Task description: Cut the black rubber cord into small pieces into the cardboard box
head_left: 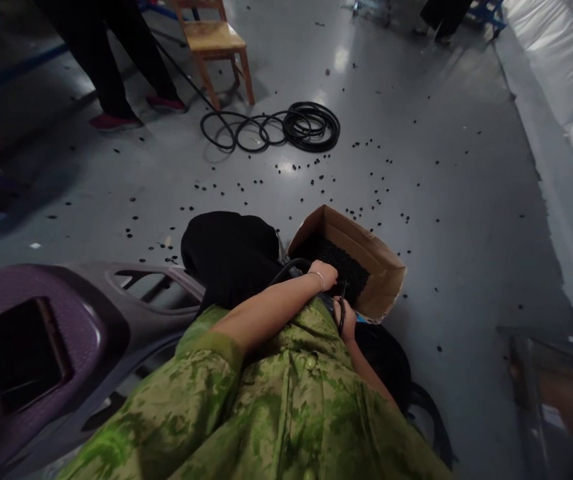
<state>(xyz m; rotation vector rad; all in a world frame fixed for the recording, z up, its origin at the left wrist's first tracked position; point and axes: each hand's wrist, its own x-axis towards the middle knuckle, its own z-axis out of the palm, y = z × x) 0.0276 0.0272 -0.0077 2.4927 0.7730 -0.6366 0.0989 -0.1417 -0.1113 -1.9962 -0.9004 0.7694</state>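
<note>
My left hand point(323, 273) is closed over the near edge of a cardboard box point(383, 283), its fingers partly hidden. A black hose point(292, 263) curves across my lap to it and seems to be in its grip. Close by on the right, my right hand point(348, 321) is wrapped around a slim black tool point(343, 308) like scissors, pointing up towards the left hand. Its exact kind is too small to make out. Inside the box lies a heap of small black pieces point(339, 257), just beyond both hands.
Small black rings lie scattered over the grey floor point(466, 220). A coil of black hose point(311, 127) rests ahead, near a wooden chair point(216, 37) and a person's legs point(116, 60). At left, a phone point(26, 353) lies on a purple plastic stool point(79, 320).
</note>
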